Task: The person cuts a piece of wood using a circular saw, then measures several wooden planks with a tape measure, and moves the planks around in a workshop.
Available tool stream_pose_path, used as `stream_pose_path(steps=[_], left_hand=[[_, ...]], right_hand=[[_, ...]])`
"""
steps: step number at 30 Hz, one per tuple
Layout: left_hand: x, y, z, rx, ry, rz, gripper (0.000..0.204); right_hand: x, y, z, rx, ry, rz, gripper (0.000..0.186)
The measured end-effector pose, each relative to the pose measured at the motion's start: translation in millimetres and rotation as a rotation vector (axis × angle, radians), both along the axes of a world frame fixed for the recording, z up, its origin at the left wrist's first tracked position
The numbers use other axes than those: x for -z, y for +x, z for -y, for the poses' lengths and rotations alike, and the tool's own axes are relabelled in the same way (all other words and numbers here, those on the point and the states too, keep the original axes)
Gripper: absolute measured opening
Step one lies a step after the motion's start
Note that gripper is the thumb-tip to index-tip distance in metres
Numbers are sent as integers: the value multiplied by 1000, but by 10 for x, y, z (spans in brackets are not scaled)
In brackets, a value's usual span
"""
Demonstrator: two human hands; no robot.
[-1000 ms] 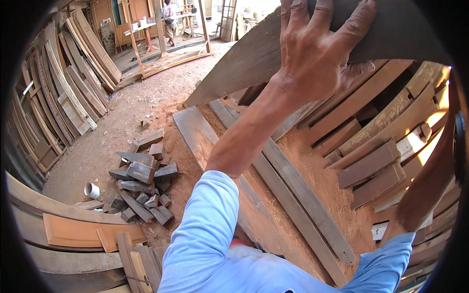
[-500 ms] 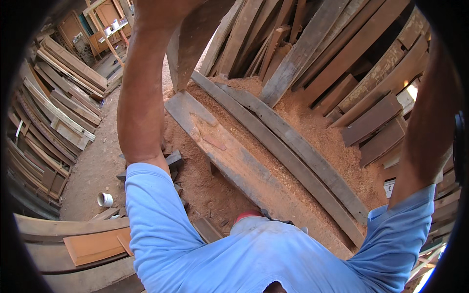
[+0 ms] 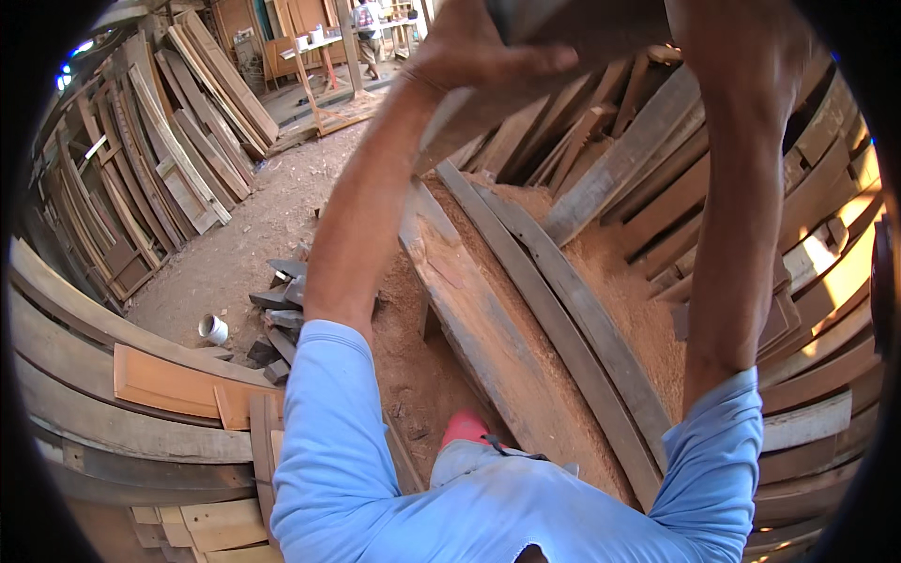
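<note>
Raised in front of me at the top of the view is a dark wooden board (image 3: 587,45). My left hand (image 3: 483,54) grips its left part, with the thumb laid along the face. The board's lower end shows past my left forearm, and its top runs out of the picture. My right hand (image 3: 751,38) is up at the board's right side, blurred and cut by the upper edge, so its fingers are hidden. Below the board, a thick plank (image 3: 488,314) dusted with sawdust slopes toward my body. Two narrower grey beams (image 3: 554,324) (image 3: 587,305) lie beside it.
Stacked boards (image 3: 150,141) lean at the far left, and more timbers (image 3: 648,141) lean ahead and right. Offcuts (image 3: 282,310) and a white pot (image 3: 213,328) sit on the ground. An orange-brown panel (image 3: 164,385) lies at near left. Another person (image 3: 368,33) stands far back.
My view has swung left, bringing the person and workbench area into sight. Both arms have moved inward, and the held board now crosses the top between them.
</note>
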State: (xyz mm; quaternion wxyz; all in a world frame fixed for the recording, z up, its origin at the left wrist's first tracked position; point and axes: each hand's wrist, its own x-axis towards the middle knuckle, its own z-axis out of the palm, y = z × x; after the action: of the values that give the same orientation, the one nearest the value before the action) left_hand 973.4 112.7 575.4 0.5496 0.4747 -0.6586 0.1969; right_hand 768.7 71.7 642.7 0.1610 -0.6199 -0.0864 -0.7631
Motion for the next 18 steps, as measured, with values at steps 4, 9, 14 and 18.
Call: stream_pose_path(steps=[4,9,14,18], left_hand=[[498,79,-213,-192,28,71,136],[1212,388,-222,-411,-79,273,139],[1524,592,-449,-340,-25,268,134],[1525,716,-645,-393,167,324,137]], right_hand=[[680,267,291,-141,-64,32,10],[1369,577,145,-152,180,-4,42],[1850,714,-171,-116,397,67,69],[2186,721,-143,130,389,94,76]])
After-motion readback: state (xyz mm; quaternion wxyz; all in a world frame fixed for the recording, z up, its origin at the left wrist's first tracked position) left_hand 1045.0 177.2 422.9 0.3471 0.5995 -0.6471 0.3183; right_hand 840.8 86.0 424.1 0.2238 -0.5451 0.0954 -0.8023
